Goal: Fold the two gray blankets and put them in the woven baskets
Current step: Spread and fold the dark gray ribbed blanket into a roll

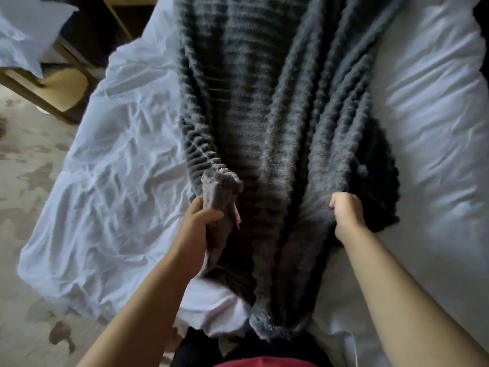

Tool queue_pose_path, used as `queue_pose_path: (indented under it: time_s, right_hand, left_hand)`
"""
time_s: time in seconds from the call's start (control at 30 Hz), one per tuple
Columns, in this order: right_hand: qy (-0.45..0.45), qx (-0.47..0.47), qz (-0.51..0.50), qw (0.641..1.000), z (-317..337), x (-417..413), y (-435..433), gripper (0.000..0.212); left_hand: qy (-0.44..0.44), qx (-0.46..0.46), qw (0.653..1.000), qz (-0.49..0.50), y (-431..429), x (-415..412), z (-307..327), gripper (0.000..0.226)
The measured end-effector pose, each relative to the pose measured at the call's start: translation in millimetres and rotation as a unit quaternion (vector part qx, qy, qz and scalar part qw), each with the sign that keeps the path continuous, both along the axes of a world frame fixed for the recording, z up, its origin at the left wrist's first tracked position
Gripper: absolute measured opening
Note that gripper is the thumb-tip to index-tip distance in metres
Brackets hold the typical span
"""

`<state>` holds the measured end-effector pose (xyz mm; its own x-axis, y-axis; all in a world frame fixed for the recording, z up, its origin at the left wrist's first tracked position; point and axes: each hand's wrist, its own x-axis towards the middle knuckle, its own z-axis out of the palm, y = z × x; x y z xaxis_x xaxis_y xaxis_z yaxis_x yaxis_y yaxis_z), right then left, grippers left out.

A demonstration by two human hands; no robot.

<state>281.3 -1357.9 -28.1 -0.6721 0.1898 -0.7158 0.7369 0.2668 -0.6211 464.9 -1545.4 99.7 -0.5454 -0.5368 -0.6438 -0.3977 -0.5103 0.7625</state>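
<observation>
The thick, ribbed gray fleece blanket (254, 115) lies lengthwise down the white-sheeted bed (105, 160), its near end drooping over the edge. It looks soft, floppy and fairly weighty, best taken at corners and edges. The left hand (198, 221) clutches a bunched corner; the right hand (346, 215) fists the opposite edge.

I count: gray blanket (254, 115), 1; hands, 2: left hand (201, 221), right hand (346, 215); white sheet (105, 154), 1; wooden frame (66, 86), 1.
</observation>
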Motion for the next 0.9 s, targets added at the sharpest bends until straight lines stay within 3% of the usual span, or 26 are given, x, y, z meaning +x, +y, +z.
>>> queue_pose_path:
  time_s: [0.03, 0.1, 0.17, 0.27, 0.33, 0.47, 0.57, 0.67, 0.73, 0.8, 0.9]
  right_hand:
    - [-0.008, -0.052, -0.022, 0.998, 12.0, 1.2, 4.3, 0.018]
    - [-0.012, -0.13, -0.056, 0.99, 39.3, 5.6, 13.2, 0.04]
    - [0.041, -0.148, -0.076, 0.985, 68.3, 10.9, 24.2, 0.059]
    - [0.18, -0.12, -0.097, 0.971, 119.6, 18.4, 42.8, 0.044]
    - [0.23, -0.135, -0.13, 0.955, 157.9, 24.7, 51.6, 0.032]
    - [0.262, -0.212, -0.207, 0.918, 232.4, 16.9, 59.8, 0.019]
    - [0.255, -0.329, -0.241, 0.877, 299.8, 0.9, 49.9, 0.016]
    - [0.326, -0.377, -0.155, 0.853, 376.1, 7.0, 17.9, 0.015]
    - [0.42, -0.368, -0.035, 0.829, 410.4, 29.0, -8.7, 0.015]
    - [0.509, -0.324, 0.067, 0.795, 424.6, 54.0, -31.8, 0.018]
    - [0.589, -0.241, 0.112, 0.763, 419.0, 71.6, -45.5, 0.025]
  left_hand:
    - [0.011, -0.001, 1.0, -0.01, 1.1, -5.1, 6.6, 0.032]
    - [0.035, 0.013, 0.999, -0.023, 2.8, -13.7, 20.8, 0.037]
    - [0.054, 0.004, 0.998, -0.04, 2.5, -22.3, 36.0, 0.036]
    - [0.073, -0.088, 0.993, -0.043, -0.1, -41.3, 65.9, 0.021]
    - [0.104, -0.144, 0.983, -0.05, -0.3, -55.9, 93.3, 0.034]
    - [0.189, -0.159, 0.965, -0.085, 4.2, -79.4, 153.8, 0.033]
    - [0.251, -0.138, 0.953, -0.103, 13.4, -95.7, 203.1, 0.025]
    - [0.298, -0.156, 0.935, -0.11, 26.3, -107.7, 254.1, 0.025]
    - [0.329, -0.195, 0.914, -0.134, 35.9, -109.2, 282.9, 0.031]
    - [0.355, -0.238, 0.888, -0.172, 44.0, -104.1, 302.0, 0.036]
    - [0.365, -0.253, 0.874, -0.195, 44.2, -93.0, 307.0, 0.033]
